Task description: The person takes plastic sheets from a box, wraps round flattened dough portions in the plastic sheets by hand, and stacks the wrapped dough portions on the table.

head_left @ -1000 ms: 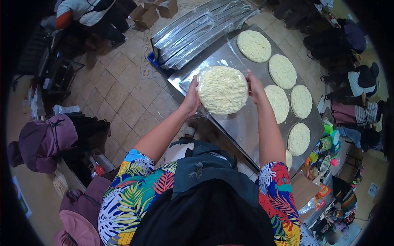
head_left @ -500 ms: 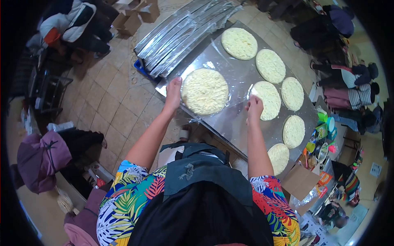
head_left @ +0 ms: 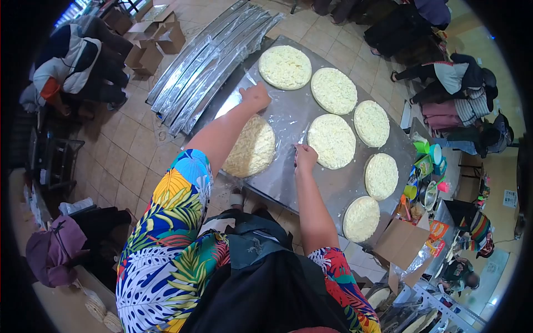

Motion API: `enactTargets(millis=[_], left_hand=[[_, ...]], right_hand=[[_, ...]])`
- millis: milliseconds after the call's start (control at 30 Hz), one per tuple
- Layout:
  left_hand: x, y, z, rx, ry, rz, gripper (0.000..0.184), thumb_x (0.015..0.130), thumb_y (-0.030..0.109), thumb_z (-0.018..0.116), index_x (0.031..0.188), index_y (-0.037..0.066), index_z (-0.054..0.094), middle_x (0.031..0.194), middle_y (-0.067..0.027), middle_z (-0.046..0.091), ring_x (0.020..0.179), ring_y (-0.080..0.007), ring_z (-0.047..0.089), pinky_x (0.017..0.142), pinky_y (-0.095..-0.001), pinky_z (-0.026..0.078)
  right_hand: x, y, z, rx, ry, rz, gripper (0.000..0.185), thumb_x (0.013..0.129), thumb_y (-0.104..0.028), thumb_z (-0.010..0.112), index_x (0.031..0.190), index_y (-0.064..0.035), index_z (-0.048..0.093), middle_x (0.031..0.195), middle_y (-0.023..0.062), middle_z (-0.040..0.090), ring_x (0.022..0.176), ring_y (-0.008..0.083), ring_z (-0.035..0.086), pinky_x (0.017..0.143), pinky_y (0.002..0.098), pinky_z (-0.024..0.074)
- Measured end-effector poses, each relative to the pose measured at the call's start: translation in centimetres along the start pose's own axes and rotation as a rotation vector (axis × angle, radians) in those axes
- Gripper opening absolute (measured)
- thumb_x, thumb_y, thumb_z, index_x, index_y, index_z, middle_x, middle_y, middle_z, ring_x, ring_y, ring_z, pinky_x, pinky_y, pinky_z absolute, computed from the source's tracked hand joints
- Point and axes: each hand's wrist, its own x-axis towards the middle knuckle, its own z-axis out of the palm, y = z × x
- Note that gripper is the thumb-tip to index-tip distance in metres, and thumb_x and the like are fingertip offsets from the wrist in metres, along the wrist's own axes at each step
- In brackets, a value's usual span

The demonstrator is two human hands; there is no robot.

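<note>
A pale round slab (head_left: 252, 149) lies near the left edge of the metal table, partly under my left forearm. Clear plastic film (head_left: 283, 125) spreads on the metal to its right. My left hand (head_left: 255, 96) is closed above the slab, pinching what looks like the film. At the film's right side, my right hand (head_left: 306, 157) pinches its edge, left of another round slab (head_left: 331, 141). More round slabs lie behind and to the right, among them one at the back (head_left: 285, 67) and one at the front right (head_left: 361, 219).
Long plastic-wrapped metal pieces (head_left: 205, 69) lie at the table's left back. An open cardboard box (head_left: 402, 242) and colourful containers (head_left: 425, 166) are at the right. People stand or bend on both sides, one person (head_left: 58, 250) at the left. Cardboard boxes (head_left: 166, 39) sit on the floor.
The slab that was between my hands now rests on the table. My left hand has moved up across it, and my right hand has released the slab and holds the film. The view has shifted.
</note>
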Motion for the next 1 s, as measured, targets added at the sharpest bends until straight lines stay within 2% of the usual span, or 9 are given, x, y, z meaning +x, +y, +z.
enactTargets(millis=[167, 300, 367, 433, 567, 667, 767, 867, 1000], left_hand=[[-0.2, 0.5, -1.4, 0.02, -0.192, 0.054, 0.037, 0.07, 0.033, 0.071, 0.102, 0.016, 0.065, 0.103, -0.0075, 0.068, 0.097, -0.0245, 0.063, 0.091, -0.0448, 0.036], [-0.1, -0.8, -1.2, -0.359, -0.177, 0.303, 0.022, 0.071, 0.02, 0.071, 0.09, 0.011, 0.067, 0.083, -0.004, 0.068, 0.077, -0.0144, 0.064, 0.073, -0.0334, 0.047], [-0.1, -1.5, -1.6, -0.848, -0.455, 0.505, 0.014, 0.074, 0.005, 0.068, 0.087, 0.004, 0.064, 0.079, -0.0031, 0.064, 0.076, -0.0118, 0.061, 0.069, -0.0267, 0.048], [-1.9, -1.5, -3.2, -0.858, -0.479, 0.51, 0.01, 0.076, -0.004, 0.063, 0.085, 0.001, 0.062, 0.08, -0.0023, 0.062, 0.079, -0.0107, 0.06, 0.074, -0.024, 0.048], [-3.4, -3.6, -4.8, -0.887, -0.49, 0.573, 0.009, 0.078, 0.0, 0.063, 0.087, 0.001, 0.063, 0.087, -0.0028, 0.063, 0.085, -0.0108, 0.059, 0.081, -0.0248, 0.047], [-4.6, -4.8, -6.2, -0.852, -0.407, 0.619, 0.01, 0.079, 0.003, 0.064, 0.089, 0.002, 0.064, 0.087, -0.0023, 0.064, 0.086, -0.0099, 0.059, 0.082, -0.0267, 0.046], [-3.9, -6.6, -5.8, -0.807, -0.325, 0.662, 0.01, 0.078, 0.003, 0.064, 0.088, 0.003, 0.064, 0.088, -0.0019, 0.064, 0.086, -0.0094, 0.058, 0.082, -0.0263, 0.046], [-4.9, -7.8, -7.1, -0.775, -0.233, 0.606, 0.008, 0.078, 0.002, 0.064, 0.086, 0.003, 0.064, 0.09, -0.002, 0.065, 0.085, -0.0081, 0.058, 0.081, -0.0256, 0.047], [-5.4, -10.1, -7.3, -0.967, -0.282, 0.511, 0.007, 0.077, 0.0, 0.064, 0.083, 0.001, 0.063, 0.093, -0.0043, 0.065, 0.085, -0.0084, 0.059, 0.081, -0.0244, 0.047]], right_hand=[[-0.3, 0.1, -0.3, -0.019, 0.013, -0.034, 0.022, 0.081, -0.014, 0.068, 0.096, 0.0003, 0.059, 0.068, 0.0022, 0.055, 0.049, 0.0076, 0.047, 0.039, 0.0224, 0.0378], [-3.1, -0.7, -0.9, -0.025, 0.076, -0.089, 0.047, 0.08, -0.015, 0.071, 0.117, 0.0003, 0.047, 0.097, 0.0094, 0.055, 0.064, 0.0105, 0.052, 0.048, 0.0244, 0.0434], [-3.6, -0.6, -1.0, -0.046, 0.09, -0.098, 0.057, 0.079, -0.015, 0.072, 0.124, 0.0004, 0.042, 0.107, 0.0118, 0.054, 0.069, 0.0117, 0.053, 0.052, 0.0254, 0.045], [-3.5, -0.4, -0.6, -0.029, 0.068, -0.173, 0.074, 0.073, -0.015, 0.077, 0.132, 0.0006, 0.035, 0.115, 0.0138, 0.05, 0.088, 0.017, 0.052, 0.072, 0.0291, 0.0466], [-2.7, -1.2, 0.1, -0.018, 0.029, -0.177, 0.079, 0.072, -0.012, 0.077, 0.135, 0.0007, 0.032, 0.114, 0.0138, 0.051, 0.091, 0.017, 0.051, 0.076, 0.0275, 0.0449], [-2.1, -1.8, 0.4, 0.145, -0.008, -0.218, 0.078, 0.073, -0.008, 0.075, 0.136, 0.0003, 0.031, 0.106, 0.0121, 0.056, 0.086, 0.0155, 0.052, 0.076, 0.0265, 0.0446], [-2.8, -3.2, 0.1, 0.256, -0.076, -0.282, 0.053, 0.076, -0.004, 0.072, 0.122, 0.0018, 0.046, 0.095, 0.0085, 0.059, 0.08, 0.0135, 0.054, 0.076, 0.0246, 0.0434], [-3.7, -2.9, -0.5, -0.104, -0.063, -0.542, 0.012, 0.076, -0.004, 0.07, 0.078, -0.0029, 0.058, 0.088, 0.0049, 0.06, 0.078, 0.0149, 0.055, 0.077, 0.0291, 0.0429], [-7.7, -2.4, -0.8, -0.305, -0.15, -0.951, 0.012, 0.073, -0.006, 0.07, 0.08, -0.0052, 0.059, 0.088, 0.006, 0.059, 0.086, 0.0213, 0.055, 0.082, 0.0335, 0.0413]])
